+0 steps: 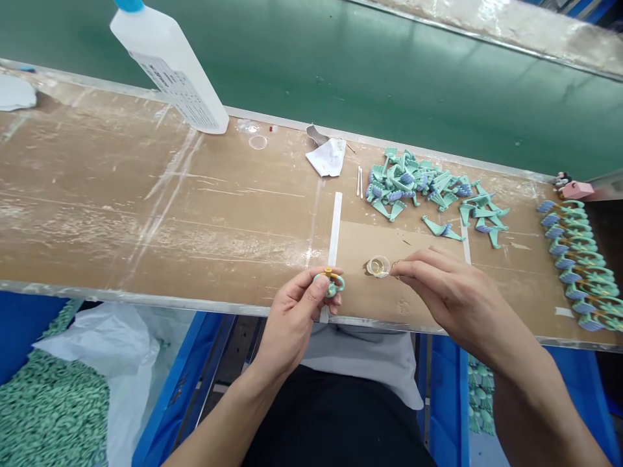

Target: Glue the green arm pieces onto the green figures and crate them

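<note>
My left hand [304,305] is closed on a small mint-green plastic part [335,285] with a yellow piece on its top, held over the table's front edge. Just right of it, a small clear cup [378,266] stands on the cardboard, with some pale liquid in it. My right hand [442,282] is beside the cup, thumb and fingers pinched on a thin stick whose tip reaches the cup's rim. Most of that stick is hidden by the fingers. Two cotton swabs [359,181] lie farther back.
A pile of green and purple plastic parts [413,181] lies at the back right. Assembled parts [577,266] stand in a row at far right. A white bottle [170,71] and a crumpled cloth [327,157] are at the back. Blue crates [168,389] hold more parts below.
</note>
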The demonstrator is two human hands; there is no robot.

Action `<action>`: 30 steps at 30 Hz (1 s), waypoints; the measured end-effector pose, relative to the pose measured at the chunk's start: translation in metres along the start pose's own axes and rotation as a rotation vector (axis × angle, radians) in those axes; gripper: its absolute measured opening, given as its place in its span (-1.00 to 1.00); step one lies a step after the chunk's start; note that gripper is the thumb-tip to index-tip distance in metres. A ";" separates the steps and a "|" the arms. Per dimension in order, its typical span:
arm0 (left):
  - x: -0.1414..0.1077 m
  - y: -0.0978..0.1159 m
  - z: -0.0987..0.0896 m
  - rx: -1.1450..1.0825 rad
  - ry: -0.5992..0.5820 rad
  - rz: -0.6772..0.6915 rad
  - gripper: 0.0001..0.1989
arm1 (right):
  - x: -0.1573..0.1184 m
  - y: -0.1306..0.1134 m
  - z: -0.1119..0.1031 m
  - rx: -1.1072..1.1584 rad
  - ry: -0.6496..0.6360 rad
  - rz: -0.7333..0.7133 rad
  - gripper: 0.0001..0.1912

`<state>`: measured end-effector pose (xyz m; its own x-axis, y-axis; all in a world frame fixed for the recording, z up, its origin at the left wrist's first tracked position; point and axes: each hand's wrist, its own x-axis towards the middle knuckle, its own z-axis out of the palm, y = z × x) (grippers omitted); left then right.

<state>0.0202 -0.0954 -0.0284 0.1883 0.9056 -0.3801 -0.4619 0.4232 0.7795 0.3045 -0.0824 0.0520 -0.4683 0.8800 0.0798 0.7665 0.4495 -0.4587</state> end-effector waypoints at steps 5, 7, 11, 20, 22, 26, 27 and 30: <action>0.000 -0.005 0.004 0.045 -0.041 0.025 -0.71 | 0.005 0.005 -0.008 -0.131 -0.108 -0.123 -0.65; 0.000 -0.007 0.007 0.047 -0.050 0.039 -0.73 | 0.007 0.005 -0.010 -0.170 -0.128 -0.153 -0.64; 0.000 -0.008 0.012 0.101 -0.047 0.082 -0.82 | 0.010 0.004 -0.010 -0.197 -0.086 -0.161 -0.64; -0.001 -0.012 0.020 0.255 -0.055 0.155 -0.87 | -0.015 -0.012 0.010 0.202 0.354 0.180 -0.81; -0.002 -0.013 0.023 0.294 -0.059 0.168 -0.88 | -0.022 -0.022 0.019 0.325 0.438 0.323 -0.86; -0.003 -0.013 0.028 0.341 -0.069 0.191 -0.91 | -0.027 -0.033 0.033 0.515 0.472 0.416 -0.88; -0.003 -0.013 0.029 0.347 -0.069 0.189 -0.91 | -0.027 -0.034 0.035 0.534 0.469 0.423 -0.87; -0.004 -0.015 0.029 0.361 -0.076 0.194 -0.89 | -0.026 -0.033 0.036 0.568 0.451 0.433 -0.85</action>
<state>0.0517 -0.1040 -0.0238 0.1977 0.9632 -0.1820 -0.1641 0.2155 0.9626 0.2756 -0.1258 0.0337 0.1292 0.9880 0.0850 0.4442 0.0189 -0.8957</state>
